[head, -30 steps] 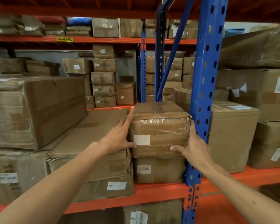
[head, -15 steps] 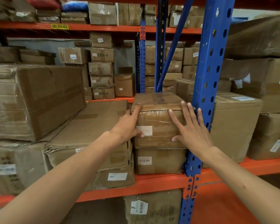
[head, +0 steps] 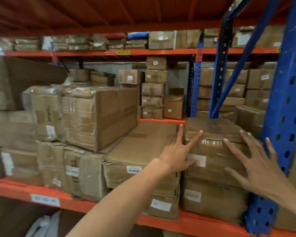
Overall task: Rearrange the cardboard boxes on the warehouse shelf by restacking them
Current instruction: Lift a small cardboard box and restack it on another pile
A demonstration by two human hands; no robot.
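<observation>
A plastic-wrapped cardboard box (head: 214, 147) with a white label sits on top of another box (head: 212, 200) on the orange shelf (head: 203, 219), right beside the blue upright. My left hand (head: 178, 154) lies on its front left corner with fingers spread. My right hand (head: 256, 165) is open in front of its right side, fingers apart, holding nothing. To the left lies a wide flat box (head: 143, 151) on a crushed box. Further left, a big box (head: 99, 117) rests on a row of lower boxes.
The blue perforated upright (head: 285, 134) stands close to the right of the stack. Several small boxes (head: 152, 93) are stacked on the far rack behind. An orange shelf deck runs overhead. More boxes fill the shelf at far left.
The view has swung left and up. My right hand has come off the box front and spread open; my left hand has opened its fingers over the box's left corner.
</observation>
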